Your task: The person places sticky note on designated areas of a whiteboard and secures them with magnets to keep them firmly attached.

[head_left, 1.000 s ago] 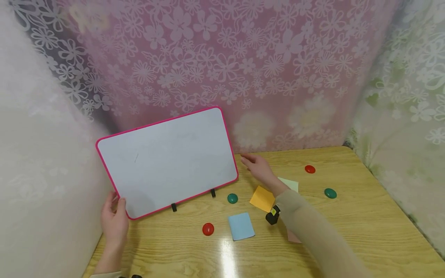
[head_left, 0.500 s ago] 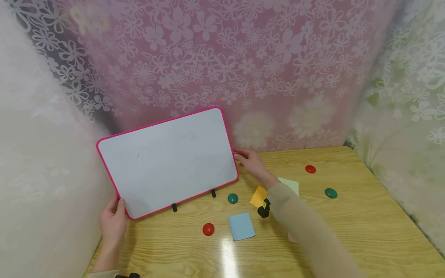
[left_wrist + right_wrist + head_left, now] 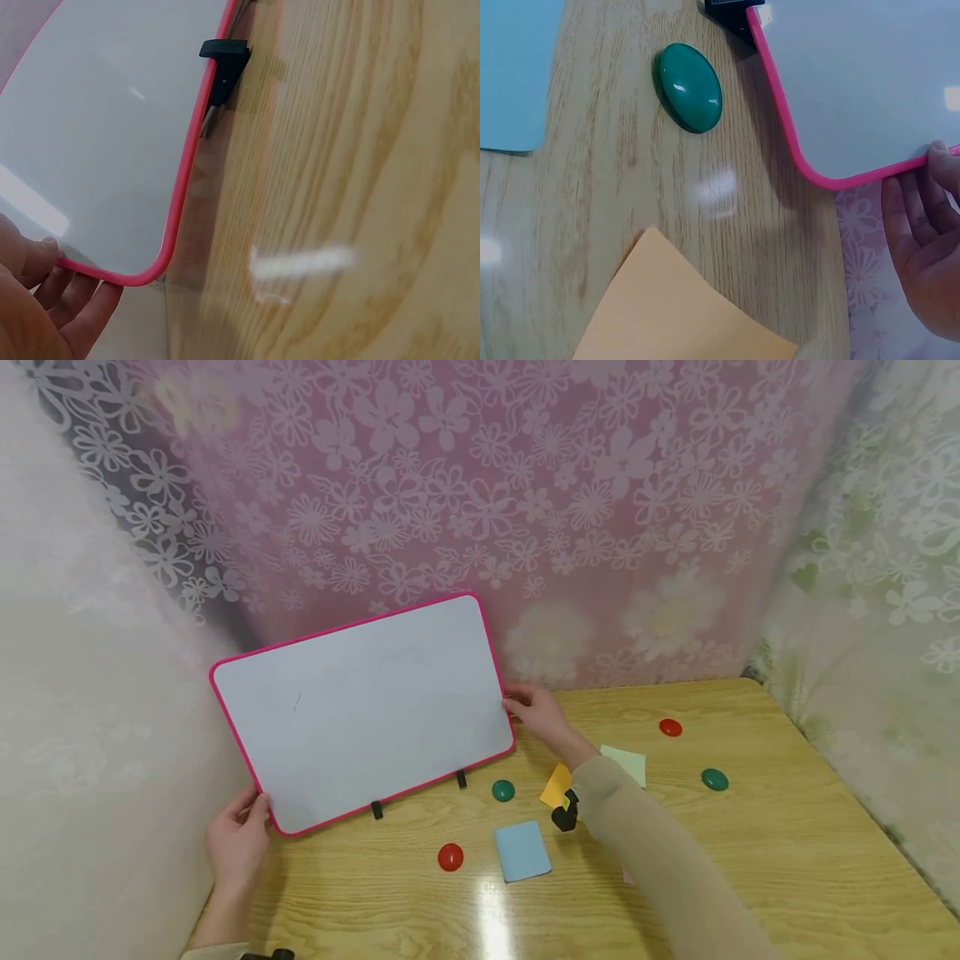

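A whiteboard (image 3: 367,710) with a pink rim leans back at the far left of the table, propped on a black stand (image 3: 225,64) whose feet show under its lower edge. My left hand (image 3: 238,839) grips its left edge near the lower corner, thumb on the front and fingers behind. On the opposite side my right hand (image 3: 542,717) pinches the right edge, its thumb (image 3: 941,161) on the white face and the fingers behind the rim. A short dark mark shows on the board's left part.
Green magnets (image 3: 503,790) and red magnets (image 3: 451,857) lie on the wooden table (image 3: 795,843). Blue sticky notes (image 3: 522,852), orange notes (image 3: 682,307) and pale green notes (image 3: 626,764) lie near the right forearm, which partly covers some. Flowered curtains (image 3: 480,485) hang behind and at the sides.
My right hand has moved left from beside the board and taken hold of its right edge. My left hand has stayed on the left edge, shifting slightly. The board has barely moved.
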Demonstrator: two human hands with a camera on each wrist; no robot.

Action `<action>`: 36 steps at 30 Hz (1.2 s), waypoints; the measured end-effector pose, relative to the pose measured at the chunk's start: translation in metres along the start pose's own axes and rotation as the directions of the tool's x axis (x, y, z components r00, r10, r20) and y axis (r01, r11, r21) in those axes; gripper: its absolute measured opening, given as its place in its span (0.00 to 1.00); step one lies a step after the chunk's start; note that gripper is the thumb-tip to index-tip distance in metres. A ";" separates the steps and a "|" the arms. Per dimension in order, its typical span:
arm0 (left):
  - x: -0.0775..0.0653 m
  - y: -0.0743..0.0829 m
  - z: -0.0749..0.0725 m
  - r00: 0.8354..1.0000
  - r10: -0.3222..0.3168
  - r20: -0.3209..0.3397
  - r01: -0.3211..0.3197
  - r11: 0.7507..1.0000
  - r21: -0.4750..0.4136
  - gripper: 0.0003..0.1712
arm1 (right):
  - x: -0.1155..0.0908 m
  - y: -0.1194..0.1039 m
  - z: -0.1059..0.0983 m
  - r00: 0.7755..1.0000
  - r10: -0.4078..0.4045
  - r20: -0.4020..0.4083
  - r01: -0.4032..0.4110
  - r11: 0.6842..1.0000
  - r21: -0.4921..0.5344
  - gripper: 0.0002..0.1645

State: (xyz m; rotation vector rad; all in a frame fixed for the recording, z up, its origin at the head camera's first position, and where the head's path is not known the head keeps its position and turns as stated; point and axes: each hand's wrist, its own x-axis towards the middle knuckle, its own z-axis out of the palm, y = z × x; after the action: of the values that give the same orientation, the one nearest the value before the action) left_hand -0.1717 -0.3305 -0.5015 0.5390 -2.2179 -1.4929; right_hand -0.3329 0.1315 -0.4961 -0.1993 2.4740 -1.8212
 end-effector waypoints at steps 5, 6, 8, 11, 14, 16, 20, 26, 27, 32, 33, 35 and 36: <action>0.001 0.000 -0.003 1.000 -0.014 0.025 0.012 0.997 0.081 0.22 | -0.001 0.005 0.003 1.000 0.001 0.003 -0.001 0.999 -0.048 0.20; 0.002 0.000 -0.002 0.999 -0.022 0.029 0.019 0.996 0.085 0.21 | -0.002 0.005 0.003 1.000 0.002 0.001 -0.002 0.999 -0.053 0.19; 0.003 0.000 -0.002 0.999 -0.033 0.038 0.030 0.996 0.081 0.20 | -0.003 0.005 0.003 1.000 0.005 -0.003 -0.005 0.999 -0.048 0.19; 0.005 -0.002 -0.002 0.998 -0.051 0.044 0.047 0.995 0.085 0.20 | -0.003 0.003 0.003 1.000 0.021 -0.003 -0.021 0.998 -0.054 0.18; 0.007 -0.004 -0.002 0.997 -0.064 0.050 0.059 0.994 0.095 0.20 | -0.003 0.002 0.003 0.999 0.044 -0.001 -0.044 0.998 -0.055 0.18; 0.008 -0.003 -0.003 0.996 -0.071 0.053 0.065 0.992 0.105 0.20 | -0.003 0.000 0.004 0.999 0.052 -0.001 -0.052 0.997 -0.055 0.17; 0.009 0.000 -0.003 0.995 -0.083 0.054 0.076 0.990 0.117 0.19 | -0.002 -0.002 0.003 0.999 0.054 0.005 -0.054 0.997 -0.048 0.16; 0.012 0.002 -0.003 0.992 -0.113 0.064 0.104 0.986 0.128 0.19 | -0.003 -0.007 0.002 0.999 0.036 0.004 -0.035 0.997 -0.072 0.15; 0.013 0.002 -0.003 0.991 -0.113 0.069 0.104 0.987 0.123 0.19 | -0.003 -0.008 0.002 0.999 0.036 0.001 -0.036 0.997 -0.072 0.15; 0.016 0.001 -0.001 0.989 -0.123 0.077 0.117 0.990 0.073 0.19 | -0.003 -0.007 0.000 0.999 0.031 0.006 -0.031 0.998 -0.060 0.14; 0.017 0.001 0.000 0.990 -0.119 0.077 0.114 0.991 0.066 0.19 | -0.003 -0.007 -0.001 0.999 0.031 0.009 -0.030 0.998 -0.062 0.14; 0.018 0.001 0.001 0.990 -0.115 0.079 0.111 0.992 0.057 0.20 | -0.003 -0.007 -0.002 0.999 0.035 0.006 -0.035 0.998 -0.060 0.15; 0.019 0.001 0.001 0.990 -0.113 0.083 0.108 0.992 0.058 0.20 | -0.003 -0.007 -0.002 0.999 0.036 0.003 -0.036 0.997 -0.061 0.15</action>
State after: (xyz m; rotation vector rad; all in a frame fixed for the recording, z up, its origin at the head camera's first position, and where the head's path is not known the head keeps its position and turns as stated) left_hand -0.1881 -0.3395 -0.4984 0.6360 -2.3341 -1.5417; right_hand -0.3298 0.1321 -0.4893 -0.1599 2.5153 -1.7315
